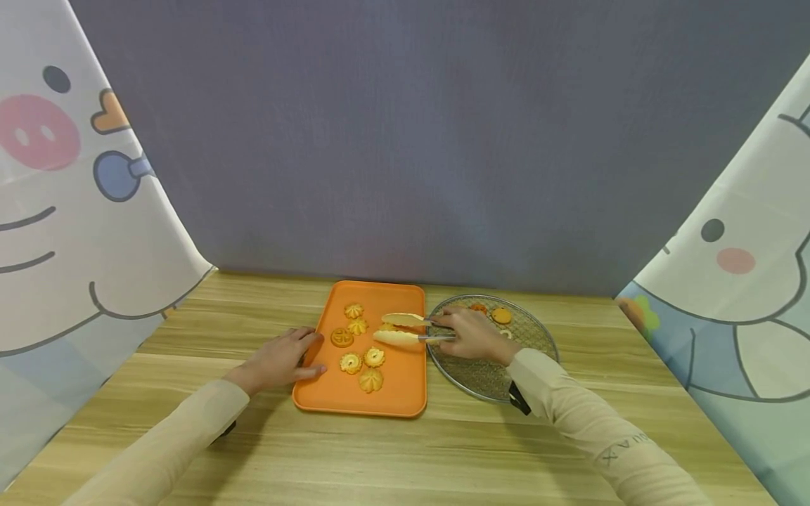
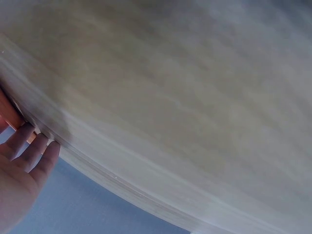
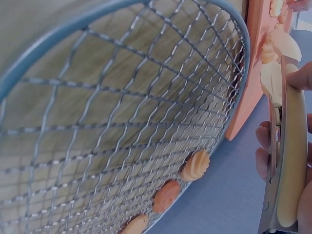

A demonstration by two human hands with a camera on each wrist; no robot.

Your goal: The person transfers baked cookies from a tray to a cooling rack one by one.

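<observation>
My right hand (image 1: 474, 334) holds metal tongs (image 1: 436, 338) with pale scalloped tips, reaching left over the orange tray (image 1: 399, 393). Between the spread tips lies a golden cookie (image 1: 389, 327), partly covered; whether the tips squeeze it I cannot tell. In the right wrist view the tongs (image 3: 291, 156) run upward along my fingers. My left hand (image 1: 278, 358) rests at the tray's left edge, its thumb over the rim and its other fingers fairly straight beside it. Several cookies lie on the tray, among them flower-shaped ones (image 1: 371, 380), rings (image 1: 351, 362) and a round brown one (image 1: 342, 337).
Right of the tray sits a round wire mesh rack (image 1: 468, 376) under my right forearm. Near its far rim are a reddish cookie (image 1: 479, 308), a golden cookie (image 1: 502, 315) and a pale one (image 1: 506, 334). A grey partition (image 1: 405, 154) rises behind the wooden table (image 1: 354, 457).
</observation>
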